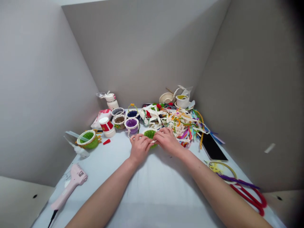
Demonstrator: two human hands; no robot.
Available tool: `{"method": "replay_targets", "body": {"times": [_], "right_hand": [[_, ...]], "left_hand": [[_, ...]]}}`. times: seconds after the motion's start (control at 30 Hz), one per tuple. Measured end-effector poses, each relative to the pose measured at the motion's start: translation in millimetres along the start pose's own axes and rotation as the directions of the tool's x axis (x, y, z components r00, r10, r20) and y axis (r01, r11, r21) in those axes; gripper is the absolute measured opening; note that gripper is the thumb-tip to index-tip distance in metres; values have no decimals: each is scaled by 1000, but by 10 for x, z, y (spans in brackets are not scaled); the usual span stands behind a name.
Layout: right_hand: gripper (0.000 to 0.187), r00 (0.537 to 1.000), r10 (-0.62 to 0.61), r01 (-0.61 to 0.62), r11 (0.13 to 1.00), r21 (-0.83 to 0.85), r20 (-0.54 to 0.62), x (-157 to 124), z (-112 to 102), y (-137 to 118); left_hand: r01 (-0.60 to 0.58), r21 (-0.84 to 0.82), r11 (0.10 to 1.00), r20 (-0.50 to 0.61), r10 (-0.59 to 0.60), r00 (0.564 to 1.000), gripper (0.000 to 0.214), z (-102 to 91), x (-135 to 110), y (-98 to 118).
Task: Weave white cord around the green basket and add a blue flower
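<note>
Grey walls (147, 53) enclose a pale table (147, 196), with a glue gun (71, 185) at left. Rightward, the left hand (139, 148) curls nearly closed on the green basket (149, 134) at its near-left rim. Round, without a long axis, it sits between both hands, just ahead of the wrists. The right hand (167, 139), about equally near, pinches the near-right rim; ribbons (181, 123) heap beyond.

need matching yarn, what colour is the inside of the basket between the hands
The basket is green inside, as the head view shows.
</note>
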State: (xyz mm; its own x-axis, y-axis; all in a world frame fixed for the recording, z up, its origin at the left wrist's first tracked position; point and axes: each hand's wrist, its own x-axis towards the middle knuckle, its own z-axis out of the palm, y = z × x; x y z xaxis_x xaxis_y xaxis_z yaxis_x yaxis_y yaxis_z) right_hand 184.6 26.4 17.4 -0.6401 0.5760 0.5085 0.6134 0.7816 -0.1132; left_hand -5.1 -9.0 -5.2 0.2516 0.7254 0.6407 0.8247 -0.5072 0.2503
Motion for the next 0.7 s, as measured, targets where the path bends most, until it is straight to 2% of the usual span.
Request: {"method": "replay_targets", "body": {"times": [0.13, 0.27, 0.33, 0.43, 0.5, 0.57, 0.7], "right_hand": [[48, 995, 91, -89, 994, 67, -29, -133, -73, 59], [53, 950, 286, -260, 946, 192, -125, -322, -46, 124], [50, 912, 393, -337, 882, 329, -119, -399, 36, 118], [49, 846, 533, -436, 707, 556, -14, -459, 201, 71], [48, 824, 566, -449, 607, 656, 40, -460, 293, 39], [46, 820, 571, -426, 551, 717, 48, -438, 350, 19], [47, 854, 515, -346, 455, 821, 75, -375, 381, -20]], "left_hand": [[29, -23, 999, -61, -30, 998, 62, -20, -65, -59], [102, -212, 972, -70, -119, 990, 86, 46, -121, -133], [206, -357, 911, -13, -226, 974, 98, 114, -137, -160], [361, -532, 766, 144, -338, 930, 112, 206, -134, -171], [414, -608, 678, 219, -358, 908, 117, 240, -114, -159], [436, -653, 619, 253, -363, 897, 120, 259, -84, -139], [441, -668, 599, 262, -365, 893, 117, 288, -30, -130]]}}
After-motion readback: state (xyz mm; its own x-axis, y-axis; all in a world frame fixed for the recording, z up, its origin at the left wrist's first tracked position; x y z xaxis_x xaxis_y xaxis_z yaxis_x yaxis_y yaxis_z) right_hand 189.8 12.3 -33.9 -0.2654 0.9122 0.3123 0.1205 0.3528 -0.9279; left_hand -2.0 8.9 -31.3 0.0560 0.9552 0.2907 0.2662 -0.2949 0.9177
